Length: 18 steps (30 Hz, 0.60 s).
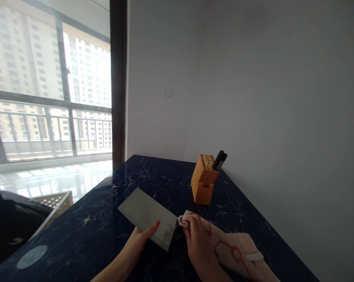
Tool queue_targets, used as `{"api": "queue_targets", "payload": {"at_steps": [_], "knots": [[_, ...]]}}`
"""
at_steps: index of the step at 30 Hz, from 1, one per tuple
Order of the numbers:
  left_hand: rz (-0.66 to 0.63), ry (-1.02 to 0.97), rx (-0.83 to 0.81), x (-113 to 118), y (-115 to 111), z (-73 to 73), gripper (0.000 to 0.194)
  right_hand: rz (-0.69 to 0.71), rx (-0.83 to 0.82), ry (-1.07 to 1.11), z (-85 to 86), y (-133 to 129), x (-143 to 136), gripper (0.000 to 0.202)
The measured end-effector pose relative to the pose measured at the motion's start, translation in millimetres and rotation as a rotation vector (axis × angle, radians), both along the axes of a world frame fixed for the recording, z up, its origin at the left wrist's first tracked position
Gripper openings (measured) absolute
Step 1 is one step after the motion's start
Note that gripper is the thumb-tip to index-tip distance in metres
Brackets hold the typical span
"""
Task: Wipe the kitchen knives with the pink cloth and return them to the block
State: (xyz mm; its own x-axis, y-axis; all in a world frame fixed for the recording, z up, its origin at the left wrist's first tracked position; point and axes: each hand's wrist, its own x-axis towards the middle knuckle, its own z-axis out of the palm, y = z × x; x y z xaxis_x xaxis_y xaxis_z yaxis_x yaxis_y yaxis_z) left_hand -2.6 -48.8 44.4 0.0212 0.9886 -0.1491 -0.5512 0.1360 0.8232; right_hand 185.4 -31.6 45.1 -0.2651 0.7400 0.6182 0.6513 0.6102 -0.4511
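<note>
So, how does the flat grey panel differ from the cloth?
The panel is plain grey; the cloth is pale with red markings. The panel looks flat and straight-edged, while the cloth is loosely folded. The left hand holds the panel; the right hand holds the cloth.

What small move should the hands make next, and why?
Probably ease the cloth onto the blade's visible face, short of the left hand, which grips it, thumb on that face; the right hand holds the cloth bunched at the blade's right end.
</note>
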Motion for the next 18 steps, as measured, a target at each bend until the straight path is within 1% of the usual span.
{"api": "queue_targets", "payload": {"at_steps": [3,6,9,12,14,16,18], "knots": [[0.037,0.019,-0.013,1.8,-1.8,-0.5,0.036,0.021,-0.010,0.026,-1.6,-0.2,0.1,0.019],[0.062,0.028,-0.020,4.1,-4.6,2.1,0.035,0.035,-0.008,0.074,-0.5,0.0,1.9,0.016],[0.066,0.009,-0.028,4.7,-5.5,3.6,0.036,0.000,0.013,0.119,3.2,0.1,5.5,0.013],[0.048,-0.011,-0.022,3.3,-4.5,1.9,0.037,-0.030,0.042,0.134,7.6,-2.8,7.2,0.012],[0.031,-0.020,0.003,2.2,-3.7,0.1,0.037,0.001,0.053,0.101,9.9,-6.4,5.5,0.013],[0.034,-0.017,0.024,1.5,-3.4,-1.5,0.038,0.053,0.050,0.031,11.2,-9.7,2.2,0.014],[0.036,-0.007,0.038,1.2,-3.5,-3.1,0.039,0.074,0.044,-0.046,11.1,-10.8,-0.9,0.016]]}}
